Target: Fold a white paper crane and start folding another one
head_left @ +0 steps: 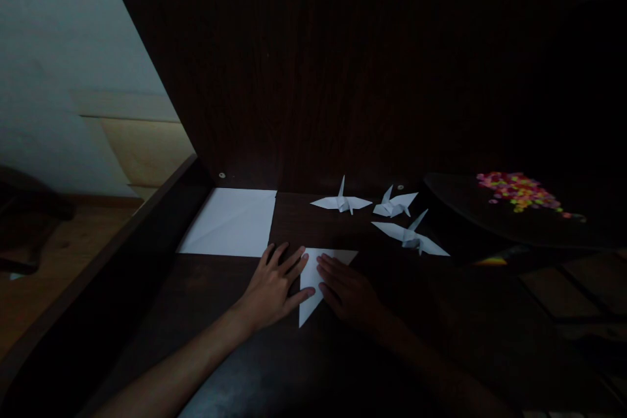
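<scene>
- While the left hand is splaying its fingers apart, the right hand is laying down straight, unclenched ones.
- Between the hands, a paper triangle is lying partly under their fingers.
- Just beyond the left, a sheet is resting flat.
- Beyond the right, three cranes are sitting.

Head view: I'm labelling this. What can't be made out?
Head view: parts of the folded paper, covered by the left hand and right hand.
Head view: single pieces in the colourful pile, too small.
Head view: rest of left forearm, cut off by bottom edge.
</scene>
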The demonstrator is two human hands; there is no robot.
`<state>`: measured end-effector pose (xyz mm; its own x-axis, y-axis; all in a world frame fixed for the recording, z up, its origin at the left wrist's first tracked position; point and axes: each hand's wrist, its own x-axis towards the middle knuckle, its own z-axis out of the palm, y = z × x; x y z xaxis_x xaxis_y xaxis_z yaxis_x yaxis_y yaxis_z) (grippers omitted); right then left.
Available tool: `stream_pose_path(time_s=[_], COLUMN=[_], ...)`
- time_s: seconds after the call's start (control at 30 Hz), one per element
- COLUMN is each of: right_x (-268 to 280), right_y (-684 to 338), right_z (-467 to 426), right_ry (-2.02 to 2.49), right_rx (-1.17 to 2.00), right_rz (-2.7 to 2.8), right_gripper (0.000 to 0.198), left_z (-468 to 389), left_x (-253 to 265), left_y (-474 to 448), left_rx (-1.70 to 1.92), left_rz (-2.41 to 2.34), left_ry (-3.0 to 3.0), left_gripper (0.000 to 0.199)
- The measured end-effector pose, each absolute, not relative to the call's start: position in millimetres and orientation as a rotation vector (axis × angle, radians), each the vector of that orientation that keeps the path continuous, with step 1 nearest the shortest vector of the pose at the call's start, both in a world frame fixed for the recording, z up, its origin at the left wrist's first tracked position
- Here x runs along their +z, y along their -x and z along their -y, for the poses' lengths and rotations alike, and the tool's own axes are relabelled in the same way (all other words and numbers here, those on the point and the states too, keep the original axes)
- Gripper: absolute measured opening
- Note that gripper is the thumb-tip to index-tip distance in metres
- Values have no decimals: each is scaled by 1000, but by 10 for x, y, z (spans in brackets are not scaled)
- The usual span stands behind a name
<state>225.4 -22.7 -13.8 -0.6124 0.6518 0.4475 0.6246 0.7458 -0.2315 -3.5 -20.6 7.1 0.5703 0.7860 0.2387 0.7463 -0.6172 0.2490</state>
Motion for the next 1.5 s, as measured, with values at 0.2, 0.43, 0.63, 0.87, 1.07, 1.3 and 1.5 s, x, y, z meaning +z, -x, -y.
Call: stream_pose_path(time_s=[0.2,0.43,0.63,0.87,1.07,1.3,1.5], right_x=[-166,-137,-126,-174,-172,-243,-271], right_y=[-2229,-2222,-2206,-2221,-2199,-2192,-2185], right_z=[219,212,230,242,245,270,313], right_ry=[1033,1150,1219,1272,1248,1306,1453], right_rx=[109,155,144,165,111,50,-27], right_rz=[2505,2511,2489,2461,2499,2431,2347], right_gripper=[43,47,49,61,54,58,66], left_z=[197,214,209,224,207,202,202], left_x=[33,46,68,20,-19,18,8], left_y=[23,63,75,28,12,9,5], left_rx=[476,434,415,491,396,419,404], left_rz=[-1295,-1248,-1197,-1010,-982,-1002,-1020], left_ry=[-2730,-2693,-2699,-2665,-2643,-2641,-2639], left_gripper=[46,69,66,74,95,82,81])
